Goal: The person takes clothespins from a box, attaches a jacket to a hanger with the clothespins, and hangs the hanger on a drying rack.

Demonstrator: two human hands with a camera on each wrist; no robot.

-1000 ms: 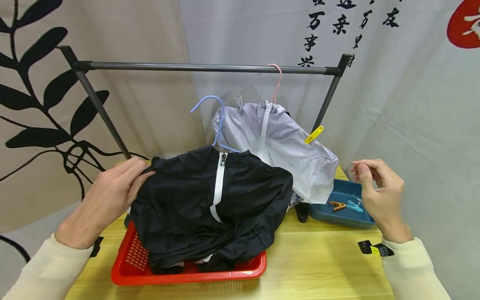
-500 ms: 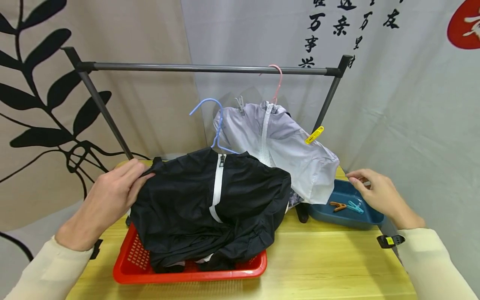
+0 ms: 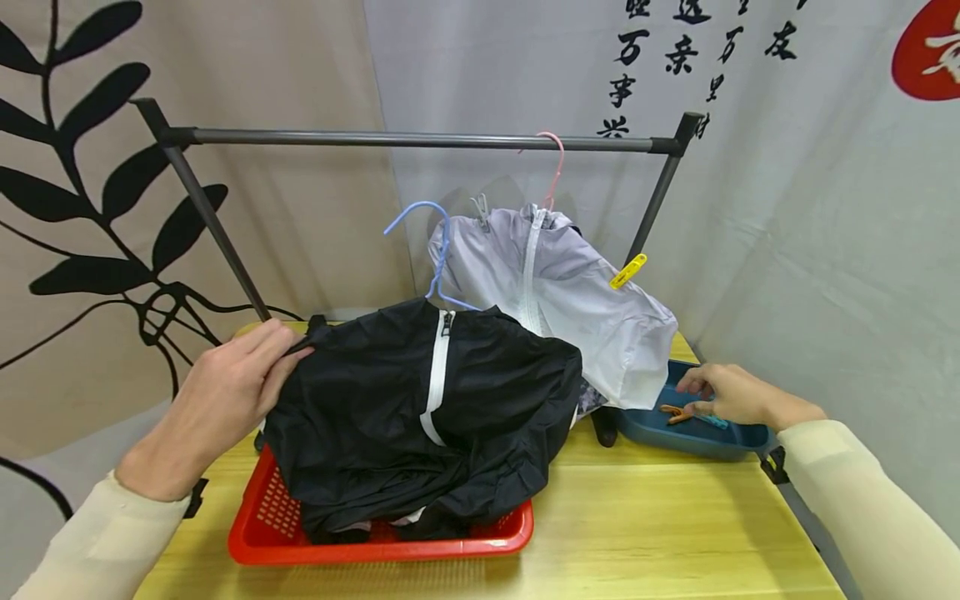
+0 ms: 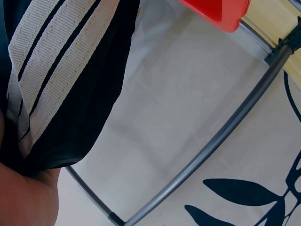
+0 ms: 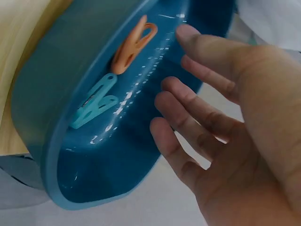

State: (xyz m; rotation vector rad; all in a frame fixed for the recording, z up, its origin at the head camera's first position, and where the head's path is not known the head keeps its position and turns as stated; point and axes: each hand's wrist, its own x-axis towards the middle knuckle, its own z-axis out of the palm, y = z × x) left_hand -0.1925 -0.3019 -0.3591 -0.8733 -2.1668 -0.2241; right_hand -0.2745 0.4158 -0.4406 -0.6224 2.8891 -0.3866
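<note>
A black jacket (image 3: 360, 392) with a white zip strip is on a blue hanger (image 3: 444, 250), its lower part bunched over a red basket (image 3: 247, 542). My left hand (image 3: 217, 400) pinches the jacket at its left shoulder; in the left wrist view a white-striped black sleeve (image 4: 70, 70) hangs beside that hand. Over the blue bin (image 5: 35, 89) is my right hand (image 5: 225, 136), fingers spread and slightly bent, holding nothing. Inside the bin lie an orange clothespin (image 5: 128, 52) and a teal clothespin (image 5: 95, 101), both apart from the fingers in the right wrist view.
Behind the black jacket, a grey-white jacket (image 3: 585, 317) hangs by a pink hanger (image 3: 558, 167) from the dark rack bar (image 3: 337, 137). A yellow clothespin (image 3: 628, 271) and a grey clip (image 3: 482, 210) grip it. Everything stands on a wooden table (image 3: 637, 517).
My right hand has moved down from beside the bin to over its inside, its fingers nearing the clothespins. The left hand keeps its hold on the black jacket in nearly the same place.
</note>
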